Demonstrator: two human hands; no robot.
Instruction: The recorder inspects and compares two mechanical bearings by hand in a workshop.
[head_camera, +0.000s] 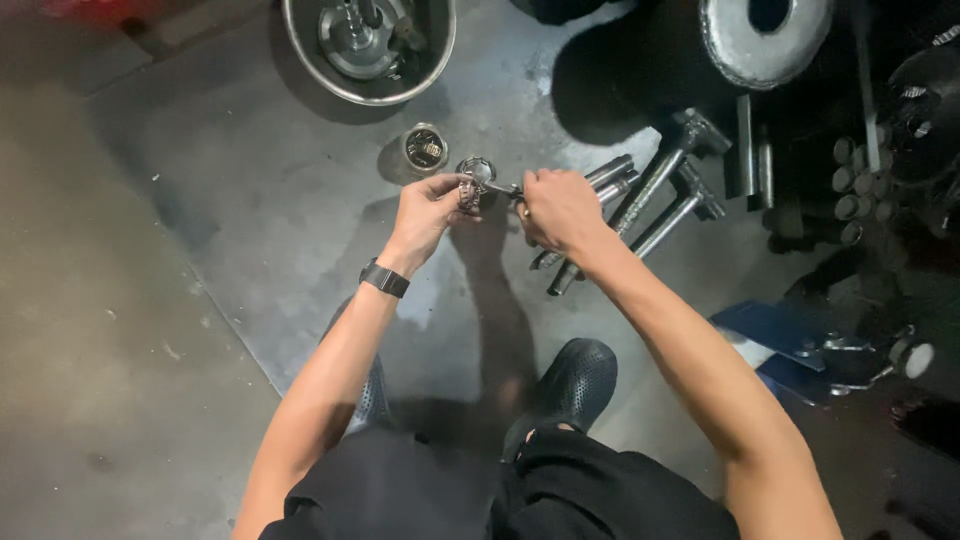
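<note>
My left hand (432, 207) pinches a small round metal bearing (471, 185) between thumb and fingers, held above a grey metal floor plate (280, 200). My right hand (560, 207) is closed around a thin metal tool (503, 187) whose tip reaches into the bearing. A black watch sits on my left wrist. Both hands are close together, a little above the floor.
A small metal cup (424, 148) stands just beyond my hands. A large steel bowl (368, 45) with parts lies further back. Several long socket wrenches (650, 195) lie to the right, beside dark machine parts and a round metal disc (765, 35). My black shoes (570, 380) are below.
</note>
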